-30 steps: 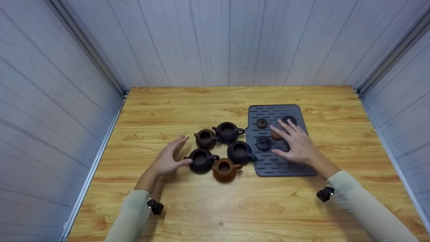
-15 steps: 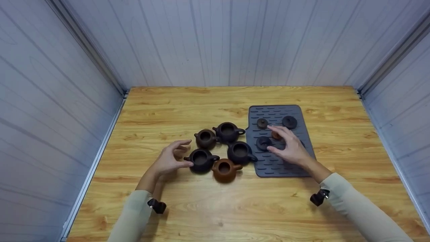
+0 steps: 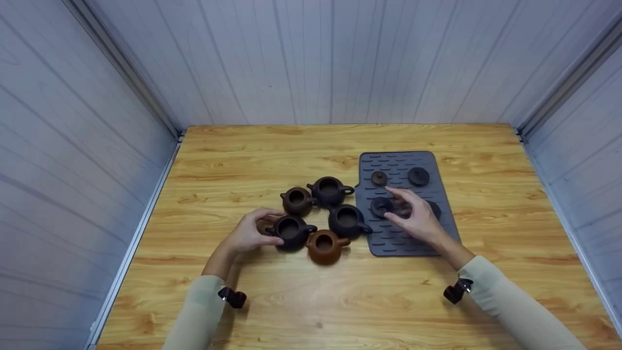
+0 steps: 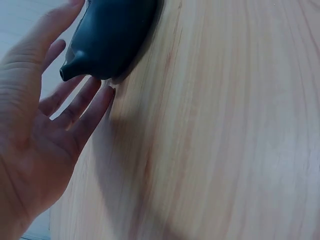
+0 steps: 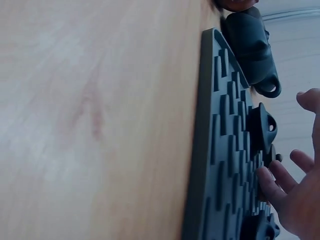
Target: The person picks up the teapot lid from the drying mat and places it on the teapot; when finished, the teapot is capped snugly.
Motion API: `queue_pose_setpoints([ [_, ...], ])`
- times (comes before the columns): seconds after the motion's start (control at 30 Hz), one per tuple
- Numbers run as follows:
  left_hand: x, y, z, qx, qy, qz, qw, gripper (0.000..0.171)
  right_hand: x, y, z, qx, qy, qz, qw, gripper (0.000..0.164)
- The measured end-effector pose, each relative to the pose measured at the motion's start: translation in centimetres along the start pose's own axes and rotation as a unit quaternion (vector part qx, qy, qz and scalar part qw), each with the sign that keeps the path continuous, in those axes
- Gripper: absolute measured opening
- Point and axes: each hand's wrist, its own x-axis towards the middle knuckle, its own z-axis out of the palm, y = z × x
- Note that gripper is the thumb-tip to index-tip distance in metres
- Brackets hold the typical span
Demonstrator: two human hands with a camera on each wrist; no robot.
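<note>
My left hand (image 3: 249,232) is at the spout side of a black lidless teapot (image 3: 290,233), thumb overlapping its front. In the left wrist view, the relaxed fingers (image 4: 92,112) spread around the spout of that teapot (image 4: 112,37), with fingertips right at its lower side. My right hand (image 3: 418,218) hovers over a grey ridged mat (image 3: 401,248), thumb and fingers apart. Its thumb tip overlaps a black teapot lid (image 3: 380,206) with a loop handle. A brown lid (image 3: 379,178) lies just beyond the index fingertip. The orange lid is hidden behind the right hand.
Close by stand a brown teapot (image 3: 297,201), two more dark teapots (image 3: 330,194) and an orange-brown teapot (image 3: 324,248), all lidless. Another dark lid (image 3: 418,176) lies at the mat's far right, and one (image 3: 434,210) peeks out behind the right hand. Panel walls enclose the table.
My left hand has moved right, closer around the black teapot. My right hand has shifted left and lower over the mat, its fingers drawing together and covering the orange lid.
</note>
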Motion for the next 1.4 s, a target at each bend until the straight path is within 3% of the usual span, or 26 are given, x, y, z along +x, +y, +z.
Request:
queue_pose_setpoints([
  [0.4, 0.3, -0.9, 0.1, -0.018, -0.005, -0.003, 0.9998, 0.066, -0.1, 0.6, 0.7, 0.037, -0.023, 0.04, 0.998, 0.048],
  [0.97, 0.5, -1.2, -0.3, -0.045, -0.045, -0.005, 0.9979, 0.065, 0.0, 1.0, 1.5, 0.099, -0.022, 0.084, 0.991, 0.041],
  [1.4, 0.8, -1.2, -0.6, -0.034, -0.043, -0.014, 0.9984, 0.063, 0.7, 0.6, 1.8, 0.04, -0.004, 0.111, 0.993, 0.027],
])
